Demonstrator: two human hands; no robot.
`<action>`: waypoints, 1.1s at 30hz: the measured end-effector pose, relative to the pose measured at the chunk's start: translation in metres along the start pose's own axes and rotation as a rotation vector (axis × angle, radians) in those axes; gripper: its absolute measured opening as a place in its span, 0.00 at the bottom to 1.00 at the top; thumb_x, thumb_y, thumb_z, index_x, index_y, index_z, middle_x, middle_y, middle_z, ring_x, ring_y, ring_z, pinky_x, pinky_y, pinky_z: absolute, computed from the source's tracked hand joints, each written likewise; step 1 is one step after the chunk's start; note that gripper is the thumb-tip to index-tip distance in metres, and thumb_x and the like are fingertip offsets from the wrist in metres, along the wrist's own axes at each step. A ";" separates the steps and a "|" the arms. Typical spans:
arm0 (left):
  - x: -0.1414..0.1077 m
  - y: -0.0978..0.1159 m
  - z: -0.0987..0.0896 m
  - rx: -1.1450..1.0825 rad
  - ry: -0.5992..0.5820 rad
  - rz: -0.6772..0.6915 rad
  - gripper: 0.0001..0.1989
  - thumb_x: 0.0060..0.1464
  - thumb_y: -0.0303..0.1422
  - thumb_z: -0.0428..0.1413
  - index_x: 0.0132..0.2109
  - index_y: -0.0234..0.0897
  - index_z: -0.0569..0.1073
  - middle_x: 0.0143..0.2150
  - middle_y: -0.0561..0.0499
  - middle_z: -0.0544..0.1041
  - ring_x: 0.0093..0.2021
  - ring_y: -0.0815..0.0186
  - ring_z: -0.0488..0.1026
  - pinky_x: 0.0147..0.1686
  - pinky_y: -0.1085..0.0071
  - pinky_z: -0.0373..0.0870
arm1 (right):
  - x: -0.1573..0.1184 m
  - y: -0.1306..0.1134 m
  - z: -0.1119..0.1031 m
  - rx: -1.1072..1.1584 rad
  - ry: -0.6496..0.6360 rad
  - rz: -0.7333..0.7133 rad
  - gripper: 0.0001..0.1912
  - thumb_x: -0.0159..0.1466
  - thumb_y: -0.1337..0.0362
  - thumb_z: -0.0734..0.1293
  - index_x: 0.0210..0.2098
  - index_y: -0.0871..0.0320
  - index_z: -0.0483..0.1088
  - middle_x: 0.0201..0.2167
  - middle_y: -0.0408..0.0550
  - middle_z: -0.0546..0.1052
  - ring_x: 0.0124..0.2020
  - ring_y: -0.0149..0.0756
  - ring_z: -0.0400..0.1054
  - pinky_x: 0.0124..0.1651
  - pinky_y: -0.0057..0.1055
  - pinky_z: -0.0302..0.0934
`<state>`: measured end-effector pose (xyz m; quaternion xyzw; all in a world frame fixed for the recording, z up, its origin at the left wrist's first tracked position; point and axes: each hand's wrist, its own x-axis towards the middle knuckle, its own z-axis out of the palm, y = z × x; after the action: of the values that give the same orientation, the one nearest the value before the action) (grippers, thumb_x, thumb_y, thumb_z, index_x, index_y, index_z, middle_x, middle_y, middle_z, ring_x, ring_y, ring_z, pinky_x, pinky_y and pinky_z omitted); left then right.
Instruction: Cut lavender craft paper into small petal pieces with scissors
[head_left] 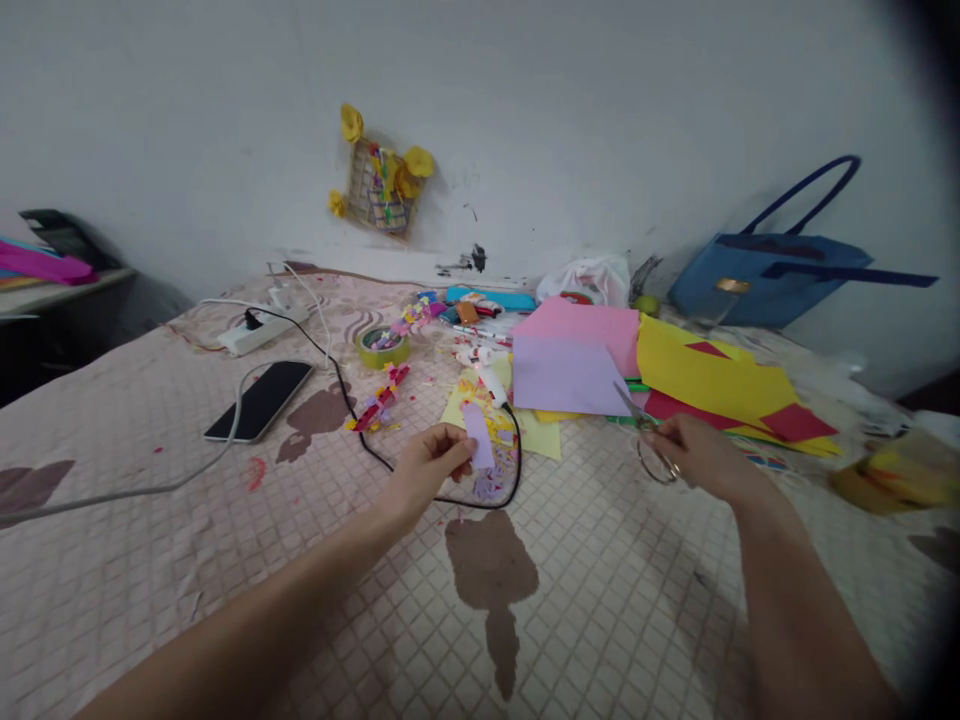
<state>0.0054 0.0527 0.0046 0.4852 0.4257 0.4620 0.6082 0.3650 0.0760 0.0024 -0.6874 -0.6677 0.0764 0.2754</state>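
Observation:
A small strip of purple paper (478,436) is pinched between the thumb and fingers of my left hand (436,458). Below and beside it lie purple and yellow paper scraps (491,484) on a pale yellow sheet (541,436). My right hand (694,452) holds a pair of scissors (657,462), its blades pointing up and left over the edge of the large purple sheet (562,375). Behind the strip is a white hot glue gun (491,384) with a black cord. To the left lies a pink decorated strip (381,398) with little paper pieces on it.
A roll of tape (382,348), a phone (262,400) and a power strip (262,330) are on the left. Pink paper (592,328) and yellow paper (712,372) lie to the right, before a blue bag (765,275). Cables cross the patterned cloth (360,620).

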 end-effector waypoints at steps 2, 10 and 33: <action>0.000 0.002 0.000 0.016 0.011 0.020 0.11 0.48 0.37 0.57 0.30 0.32 0.69 0.21 0.54 0.69 0.21 0.75 0.63 0.22 0.78 0.58 | 0.000 -0.015 0.000 0.114 -0.070 0.046 0.15 0.53 0.50 0.64 0.23 0.56 0.63 0.18 0.44 0.68 0.20 0.34 0.59 0.23 0.31 0.50; -0.002 0.008 0.001 0.049 0.014 0.060 0.11 0.49 0.37 0.56 0.29 0.32 0.69 0.22 0.54 0.70 0.22 0.74 0.64 0.24 0.77 0.59 | -0.025 -0.116 0.031 0.884 -0.380 -0.022 0.15 0.52 0.56 0.69 0.35 0.57 0.65 0.28 0.43 0.68 0.25 0.29 0.60 0.26 0.26 0.54; -0.004 0.007 0.002 -0.027 -0.015 -0.006 0.13 0.45 0.39 0.59 0.28 0.32 0.68 0.22 0.55 0.69 0.22 0.75 0.64 0.25 0.78 0.62 | -0.067 -0.183 0.075 1.070 -0.347 0.112 0.15 0.53 0.55 0.67 0.28 0.55 0.57 0.22 0.38 0.64 0.22 0.29 0.57 0.24 0.26 0.52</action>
<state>0.0057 0.0489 0.0124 0.4793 0.4162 0.4621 0.6193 0.1625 0.0242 0.0097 -0.4637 -0.5340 0.5307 0.4671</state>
